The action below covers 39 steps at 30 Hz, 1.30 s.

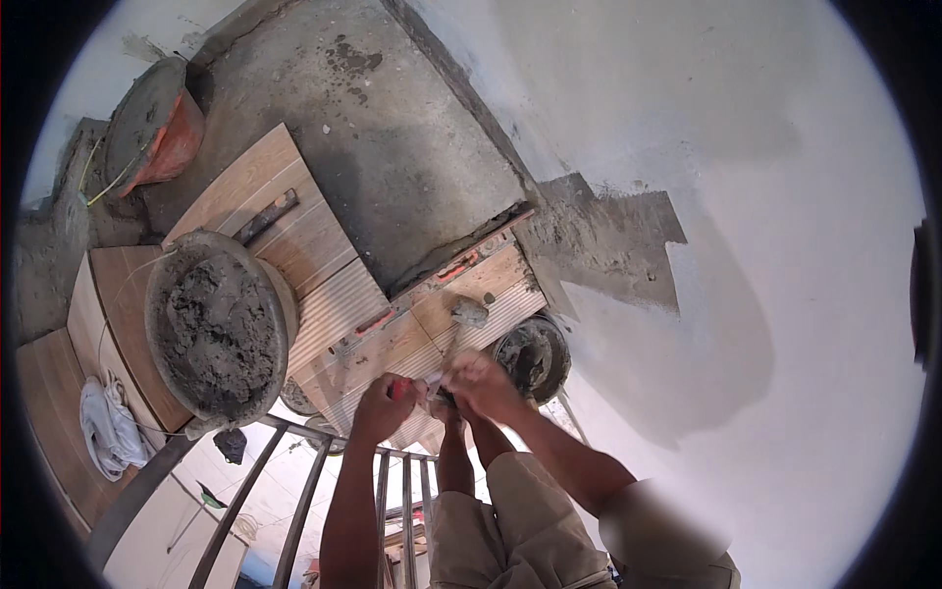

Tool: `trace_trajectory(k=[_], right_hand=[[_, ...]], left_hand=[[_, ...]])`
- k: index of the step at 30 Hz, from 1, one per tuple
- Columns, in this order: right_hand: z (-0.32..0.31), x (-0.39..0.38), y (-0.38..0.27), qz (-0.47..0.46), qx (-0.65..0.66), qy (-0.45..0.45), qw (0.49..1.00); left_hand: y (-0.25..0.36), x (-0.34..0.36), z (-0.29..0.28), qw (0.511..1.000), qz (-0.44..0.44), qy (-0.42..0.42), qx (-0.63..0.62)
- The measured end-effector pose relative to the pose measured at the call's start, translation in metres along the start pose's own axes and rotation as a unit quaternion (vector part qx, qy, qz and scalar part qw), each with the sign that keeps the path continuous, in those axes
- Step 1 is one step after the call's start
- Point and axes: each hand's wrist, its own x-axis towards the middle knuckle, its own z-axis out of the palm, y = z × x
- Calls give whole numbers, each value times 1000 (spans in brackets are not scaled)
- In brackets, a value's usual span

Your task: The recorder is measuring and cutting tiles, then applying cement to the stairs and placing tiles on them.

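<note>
My left hand [381, 409] is closed around a small red thing [399, 390], whose kind I cannot make out. Close beside it, my right hand [480, 384] has its fingers curled in and is blurred by movement. A pale, smeared piece [433, 379] shows between the two hands; its kind is unclear. Beyond them lies a wood-look tile step [407, 339] with a ribbed edge. A greyish lump [469, 312], perhaps a rag or sponge, rests on it. A red-and-silver level [456, 267] lies along the back of the step.
A large bucket of wet mortar [218, 329] stands at left on tiles; a dark mortar bucket [533, 358] sits by the right wall. An orange bucket [169, 147] is farther left. Metal railing [299, 501] runs below left. A bare concrete slab [392, 128] lies ahead.
</note>
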Motion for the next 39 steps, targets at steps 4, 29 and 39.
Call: trace_trajectory(k=[4,29,39], right_hand=[[-82,49,-30,-274,-217,158,924],[-102,173,-127,-104,232,446,858],[-82,218,-153,-95,34,346,933]], left_hand=[[-8,23,-35,987,-32,149,53],[12,81,-71,990,46,74,-114],[53,106,-61,868,111,395,280]])
